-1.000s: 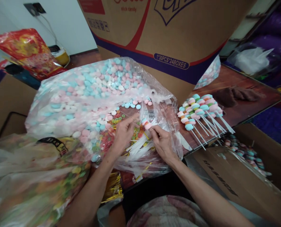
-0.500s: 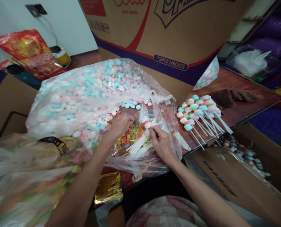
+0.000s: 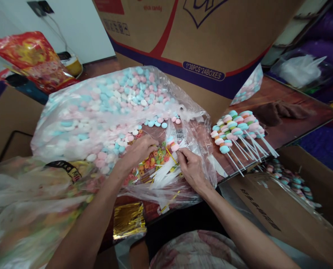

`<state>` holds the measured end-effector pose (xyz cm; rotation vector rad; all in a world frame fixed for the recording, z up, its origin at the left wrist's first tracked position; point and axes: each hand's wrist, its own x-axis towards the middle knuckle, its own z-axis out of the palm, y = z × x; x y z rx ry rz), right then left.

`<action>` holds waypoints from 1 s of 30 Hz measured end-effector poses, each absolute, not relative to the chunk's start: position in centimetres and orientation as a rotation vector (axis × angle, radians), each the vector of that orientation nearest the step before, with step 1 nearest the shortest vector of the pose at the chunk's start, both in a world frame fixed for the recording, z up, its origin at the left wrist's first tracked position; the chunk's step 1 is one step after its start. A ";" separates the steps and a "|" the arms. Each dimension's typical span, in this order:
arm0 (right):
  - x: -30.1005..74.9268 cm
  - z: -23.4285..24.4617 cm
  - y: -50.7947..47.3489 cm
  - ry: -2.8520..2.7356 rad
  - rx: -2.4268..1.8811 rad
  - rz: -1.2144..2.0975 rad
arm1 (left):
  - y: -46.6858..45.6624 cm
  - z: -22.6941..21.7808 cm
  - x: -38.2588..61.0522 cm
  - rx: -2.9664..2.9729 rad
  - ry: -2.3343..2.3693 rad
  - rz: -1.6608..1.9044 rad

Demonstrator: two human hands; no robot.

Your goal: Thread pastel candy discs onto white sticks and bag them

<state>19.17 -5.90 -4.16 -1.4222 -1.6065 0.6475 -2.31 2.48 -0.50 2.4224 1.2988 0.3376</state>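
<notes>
My right hand [image 3: 193, 168] is closed in a pinch on a marshmallow skewer [image 3: 173, 146], whose blue, white and pink pieces show above the fingertips. The stick below is hidden by the hand. My left hand [image 3: 141, 149] reaches over a pile of small ring gummies [image 3: 151, 162] in orange, red and green. Its fingers curl downward together, and whatever they hold is hidden. Between the hands lie loose white sticks [image 3: 165, 173] and several gold twist ties [image 3: 172, 156]. A big clear bag [image 3: 107, 101] of pink, blue and white marshmallows spills open behind my left hand.
Finished-looking marshmallow skewers [image 3: 236, 129] lie stacked at right, near a brown cloth [image 3: 281, 112]. A large carton [image 3: 166, 41] stands behind. An open box [image 3: 267, 209] with more skewers sits lower right. Gold ties [image 3: 129, 220] lie at the table's front edge; a gummy bag [image 3: 43, 213] is left.
My left hand has shifted slightly among the ring gummies, with its fingers curled lower. My right hand keeps its pinch on the skewer. The view has tilted a little.
</notes>
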 end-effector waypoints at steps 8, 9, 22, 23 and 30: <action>19.0 -4.0 -6.0 -1.577 -1.307 0.678 | 2.2 -1.2 -1.3 1.961 1.384 0.752; 19.0 -4.0 -6.0 -1.571 -1.279 0.691 | 2.1 -1.1 -1.1 1.788 1.345 0.853; 18.9 -3.8 -6.1 -1.586 -1.312 0.715 | 1.0 0.1 0.3 1.068 1.105 1.159; 18.8 -3.8 -6.1 -1.583 -1.314 0.710 | 1.0 0.1 0.2 1.091 1.118 1.159; 18.8 -4.2 -6.0 -1.648 -1.350 0.677 | 1.1 -0.4 -0.1 1.301 1.186 1.110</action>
